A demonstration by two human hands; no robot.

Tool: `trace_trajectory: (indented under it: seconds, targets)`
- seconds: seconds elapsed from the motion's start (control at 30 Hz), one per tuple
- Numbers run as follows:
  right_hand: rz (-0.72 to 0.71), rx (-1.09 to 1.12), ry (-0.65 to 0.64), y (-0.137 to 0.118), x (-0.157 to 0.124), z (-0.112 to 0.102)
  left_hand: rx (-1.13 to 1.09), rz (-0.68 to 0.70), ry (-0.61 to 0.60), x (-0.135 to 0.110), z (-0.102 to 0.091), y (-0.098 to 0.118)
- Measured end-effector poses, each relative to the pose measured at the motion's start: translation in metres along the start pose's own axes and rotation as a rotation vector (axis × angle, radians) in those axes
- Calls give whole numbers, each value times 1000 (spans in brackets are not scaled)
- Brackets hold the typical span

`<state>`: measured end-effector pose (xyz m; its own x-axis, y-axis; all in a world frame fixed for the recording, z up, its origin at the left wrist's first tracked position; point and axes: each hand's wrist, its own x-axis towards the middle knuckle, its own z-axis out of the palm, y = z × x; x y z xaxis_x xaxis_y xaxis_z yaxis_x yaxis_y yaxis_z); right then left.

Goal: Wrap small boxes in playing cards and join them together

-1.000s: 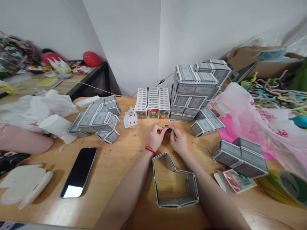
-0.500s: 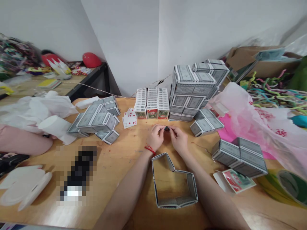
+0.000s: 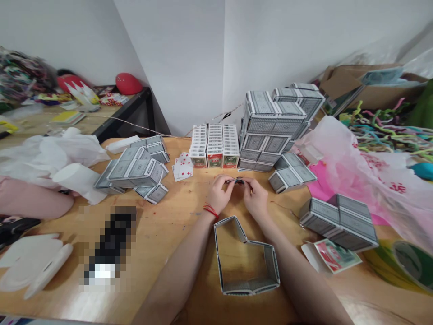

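Between the fingertips of both hands is a small dark piece, mostly covered by the fingers; its kind cannot be made out. My left hand, with a red string bracelet at the wrist, pinches its left end. Its right end is pinched by my right hand. Between my forearms stands an open L-shaped frame made of playing cards with patterned backs. Just beyond my hands stand three rows of boxed card decks. Loose playing cards lie face up to their left.
A tall stack of card-built blocks rises at the back right. More card blocks lie left and right. An opened card box, green tape roll, pink plastic bag, paper roll and pixelated dark object surround my arms.
My right hand has shifted slightly to the right and turned a little. The dark piece between the fingertips shows a bit more widely. The frame and blocks stay put.
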<state>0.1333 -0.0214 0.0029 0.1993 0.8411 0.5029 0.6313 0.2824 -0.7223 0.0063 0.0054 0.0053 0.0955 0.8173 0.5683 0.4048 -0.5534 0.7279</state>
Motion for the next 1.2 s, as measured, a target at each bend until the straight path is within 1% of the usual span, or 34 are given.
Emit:
trace_trajectory:
  seconds: [0.07, 0.23, 0.37, 0.5, 0.87, 1.2]
  targets:
    - [-3, 26, 9, 0, 1, 0, 11, 20, -7, 1, 0, 2]
    - [-10, 52, -23, 1, 3, 0, 32, 55, -47, -1, 0, 3]
    - [34, 34, 1, 2, 4, -1, 62, 77, -77, -5, 2, 1]
    - [33, 23, 9, 3, 3, -1, 105, 107, -97, -6, 1, 2]
    - [56, 18, 16, 6, 4, -2, 219, 77, -128, -7, -3, 8]
    - [43, -9, -2, 7, 3, -4, 252, 109, -185, -11, -7, 6]
